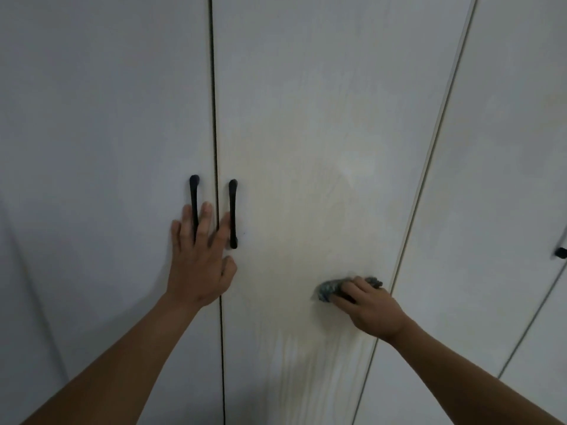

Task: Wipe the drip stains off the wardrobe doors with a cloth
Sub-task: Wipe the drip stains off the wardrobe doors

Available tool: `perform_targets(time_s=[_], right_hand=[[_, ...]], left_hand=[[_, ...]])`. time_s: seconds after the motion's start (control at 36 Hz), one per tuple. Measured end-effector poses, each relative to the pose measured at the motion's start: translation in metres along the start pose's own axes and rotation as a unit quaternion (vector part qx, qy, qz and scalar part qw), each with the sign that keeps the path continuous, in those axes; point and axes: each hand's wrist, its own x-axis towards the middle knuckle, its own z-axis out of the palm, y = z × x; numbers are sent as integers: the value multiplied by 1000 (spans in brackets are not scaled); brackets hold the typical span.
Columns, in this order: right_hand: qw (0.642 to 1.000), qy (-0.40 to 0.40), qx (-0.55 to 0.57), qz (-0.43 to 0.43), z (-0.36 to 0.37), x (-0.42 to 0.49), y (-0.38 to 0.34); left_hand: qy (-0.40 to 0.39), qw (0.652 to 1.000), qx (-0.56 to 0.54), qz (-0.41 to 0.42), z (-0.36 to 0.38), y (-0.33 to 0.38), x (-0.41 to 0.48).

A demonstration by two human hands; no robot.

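Head view:
1. Left hand [199, 259] lies flat, fingers [205, 223] spread across the door seam and black handles [233, 210], likely bracing the doors shut.
2. Right hand [369, 308] clutches a bunched cloth [329, 290] against the middle door [291, 118] (low, near its right edge), above pale drip streaks [294, 357].

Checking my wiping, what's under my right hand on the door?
A bunched dark cloth sits under the right hand, against the door. The surface beneath the cloth is covered, so stains there cannot be seen.

Nothing to read here. The wardrobe doors [306, 118] show no lettering, and the black handles [233, 210] carry no marks.
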Motion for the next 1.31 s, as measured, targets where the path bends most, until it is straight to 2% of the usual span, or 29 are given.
perform_targets(time_s=[0.06,0.11,0.17,0.22,0.31,0.42,0.47,0.56,0.61,0.67,0.72,0.78,0.81,0.86,0.94,1.0,1.06,1.19,1.31], right_hand=[[1000,5,8,14,-15,11,0],[991,79,16,106,-41,34,1],[958,216,26,188,-71,60,10],[910,321,29,262,-95,82,28],[872,375,43,311,-120,111,44],[853,372,66,360,-116,135,34],[864,360,58,347,-94,133,18],[929,289,15,231,-55,112,-12],[971,203,-7,121,-30,91,-24],[992,127,-16,19,-17,75,-26],[996,76,-18,-38,-20,73,-22],[997,75,-7,19,-36,85,-15],[993,101,-10,59,-45,93,-11],[970,204,-9,129,-65,115,-3],[895,355,15,270,-83,148,12],[838,414,45,351,-90,166,10],[823,431,45,368,-85,173,2],[912,357,-36,200,-46,144,-22],[977,207,-60,10,-14,102,-31]], left_hand=[[-12,1000,-4,0,-4,0,-1],[-24,1000,-4,2,-9,-1,-2],[-36,999,-2,8,-16,-2,-5],[-43,999,6,12,-21,-3,-6],[-60,998,17,3,-26,-4,-8],[-68,997,40,-5,-29,-6,-8],[-73,996,52,-7,-28,-7,-9],[-90,993,70,-13,-26,-8,-10],[-99,992,76,-19,-24,-10,-10],[-105,991,79,-21,-24,-10,-9],[-102,992,78,-23,-23,-9,-9],[-96,992,74,-25,-22,-8,-9],[-93,993,72,-26,-21,-7,-9],[-90,993,70,-26,-20,-7,-9],[-88,993,79,-22,-17,-6,-10],[-82,993,81,-21,-16,-7,-10],[-76,993,84,-20,-15,-8,-10],[-73,994,80,-22,-14,-9,-11],[-80,994,74,-21,-13,-8,-11]])
